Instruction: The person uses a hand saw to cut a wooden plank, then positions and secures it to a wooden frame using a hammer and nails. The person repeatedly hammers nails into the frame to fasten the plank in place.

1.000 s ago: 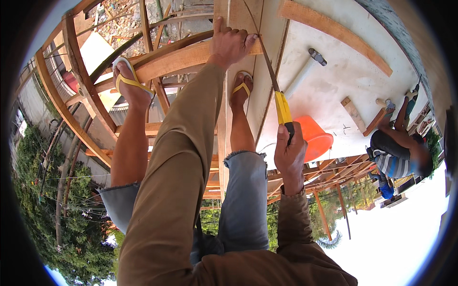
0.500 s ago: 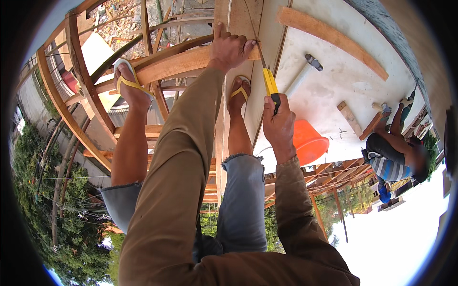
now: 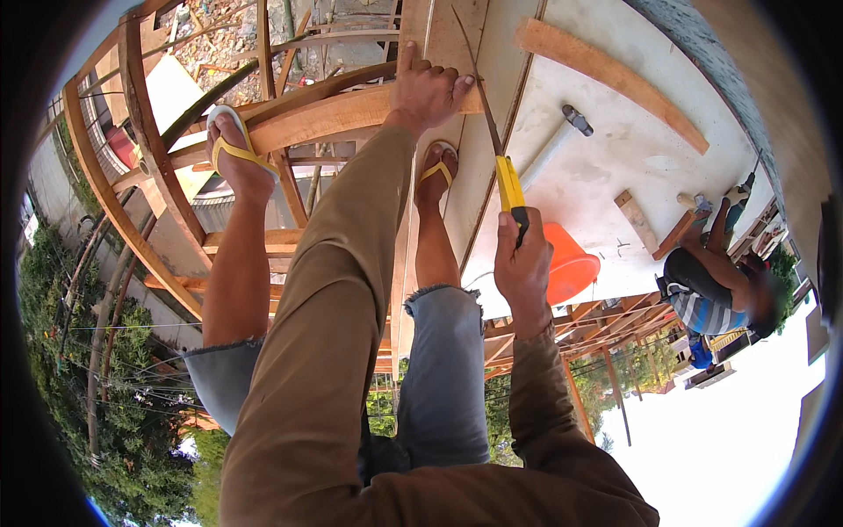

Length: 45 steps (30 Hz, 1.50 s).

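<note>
OK so using the saw [image 3: 507,183] as the reference: way off to its left are some green trees [image 3: 88,360], then a curved wooden frame [image 3: 142,116] and a foot [image 3: 235,162] in a yellow-strapped flip-flop. The board [image 3: 325,118] sits left of the saw, its end right by the blade. Left hand [image 3: 430,92] is planted palm-down on that board, index finger stuck out, thumb near the saw. Right hand [image 3: 524,268] is wrapped round the saw's yellow and black handle, blade pointing up and away. Just right of the saw, on a pale panel [image 3: 606,162], there's a hammer [image 3: 551,151], plus an orange tub [image 3: 571,265] and a curved plank [image 3: 616,77]. Past the tub are small dark marks [image 3: 622,249], too tiny to say if they're writing. Farthest right of the saw, another person [image 3: 702,307] crouches in a striped top.
</note>
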Tool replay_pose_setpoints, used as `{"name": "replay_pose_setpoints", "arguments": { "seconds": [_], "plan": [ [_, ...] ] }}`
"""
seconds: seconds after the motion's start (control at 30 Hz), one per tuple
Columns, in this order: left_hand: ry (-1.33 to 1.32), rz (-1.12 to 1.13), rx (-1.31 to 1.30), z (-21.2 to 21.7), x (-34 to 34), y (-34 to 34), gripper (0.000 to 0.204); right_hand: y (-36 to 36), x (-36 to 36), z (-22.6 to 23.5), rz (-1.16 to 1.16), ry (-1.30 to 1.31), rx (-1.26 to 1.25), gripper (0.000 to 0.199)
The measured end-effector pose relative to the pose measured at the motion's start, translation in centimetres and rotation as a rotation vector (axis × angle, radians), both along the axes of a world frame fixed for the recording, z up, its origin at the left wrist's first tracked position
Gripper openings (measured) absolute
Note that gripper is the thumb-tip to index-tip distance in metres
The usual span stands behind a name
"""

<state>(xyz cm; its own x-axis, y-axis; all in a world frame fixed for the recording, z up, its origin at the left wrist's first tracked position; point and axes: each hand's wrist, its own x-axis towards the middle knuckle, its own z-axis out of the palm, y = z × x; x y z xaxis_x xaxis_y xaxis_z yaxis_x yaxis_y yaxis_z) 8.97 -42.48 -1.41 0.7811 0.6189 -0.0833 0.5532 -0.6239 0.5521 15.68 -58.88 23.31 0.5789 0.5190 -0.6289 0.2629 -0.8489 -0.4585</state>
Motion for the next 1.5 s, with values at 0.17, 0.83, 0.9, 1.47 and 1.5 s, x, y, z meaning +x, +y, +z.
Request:
{"name": "replay_pose_setpoints", "arguments": {
  "seconds": [0.17,0.83,0.9,1.47,1.5],
  "plan": [
    [-0.012,0.013,0.027,0.0,-0.1,-0.3,0.047,-2.7,-1.1,3.1,-0.007,-0.038,-0.040,0.016],
    [-0.145,0.066,0.078,0.1,-0.6,-0.1,0.039,0.2,0.5,-8.0,-0.085,0.077,0.208,0.036],
    [-0.082,0.065,0.065,0.1,-0.7,0.0,0.039,-0.2,0.1,-8.8,-0.253,0.192,0.207,0.040],
    [0.119,-0.116,-0.001,0.2,-0.8,0.5,0.051,0.4,-0.4,-6.2,-0.029,-0.071,0.245,0.028],
    [0.145,-0.144,-0.022,0.1,-0.8,0.6,0.050,-1.2,-1.0,-2.9,-0.040,-0.032,0.145,0.027]
  ]
}}
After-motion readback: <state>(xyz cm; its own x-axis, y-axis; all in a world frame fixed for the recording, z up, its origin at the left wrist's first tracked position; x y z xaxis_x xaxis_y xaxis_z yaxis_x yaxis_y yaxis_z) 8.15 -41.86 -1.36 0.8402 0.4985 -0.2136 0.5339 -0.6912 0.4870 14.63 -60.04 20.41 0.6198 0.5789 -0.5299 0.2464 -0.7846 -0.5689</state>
